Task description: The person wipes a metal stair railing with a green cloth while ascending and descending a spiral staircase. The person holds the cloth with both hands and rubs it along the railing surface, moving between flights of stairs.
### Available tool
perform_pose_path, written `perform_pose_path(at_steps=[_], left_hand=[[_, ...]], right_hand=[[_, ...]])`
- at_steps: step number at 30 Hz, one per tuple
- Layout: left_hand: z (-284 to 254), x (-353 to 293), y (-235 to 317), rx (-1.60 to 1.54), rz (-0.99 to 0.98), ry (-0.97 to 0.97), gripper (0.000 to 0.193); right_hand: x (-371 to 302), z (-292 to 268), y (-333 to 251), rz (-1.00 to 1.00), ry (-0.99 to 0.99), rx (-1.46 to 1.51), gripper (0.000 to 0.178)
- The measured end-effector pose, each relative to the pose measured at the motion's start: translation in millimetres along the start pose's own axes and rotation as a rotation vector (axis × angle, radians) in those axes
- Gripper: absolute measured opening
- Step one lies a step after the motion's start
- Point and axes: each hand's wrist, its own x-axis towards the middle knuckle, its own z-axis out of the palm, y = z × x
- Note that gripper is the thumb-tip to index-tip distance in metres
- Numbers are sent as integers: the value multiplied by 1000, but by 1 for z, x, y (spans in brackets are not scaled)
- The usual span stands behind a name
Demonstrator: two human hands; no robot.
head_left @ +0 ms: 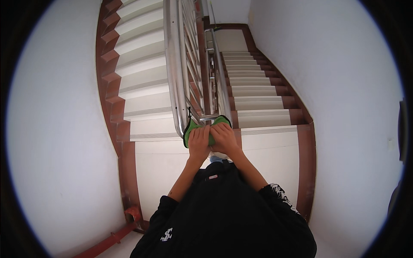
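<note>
A green cloth with black edging [211, 139] is bunched under both of my hands at the near end of the metal stair railing [172, 64]. My left hand [199, 141] presses its curled fingers over the cloth, close to the bottom of the left handrail. Right beside it, my right hand [223, 136] has its fingers bent over the other side of the cloth. A small dark loop sticks up from the cloth's left corner. The hands and cloth hide the part of the railing beneath them.
Pale steps with brown edges [144, 88] rise on the left. Another flight [258, 90] goes down on the right, to a lower landing [232, 39]. White walls [56, 129] stand on both sides. A red pipe [116, 236] runs low at the near left.
</note>
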Motion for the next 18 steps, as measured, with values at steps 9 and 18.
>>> perform_pose_path(at_steps=[9,18], left_hand=[[1,0,-3,44,8,-25,70],[2,2,-4,30,-4,-6,76]], right_hand=[[1,1,-1,16,-12,21,47],[5,-5,-7,118,-162,20,61]])
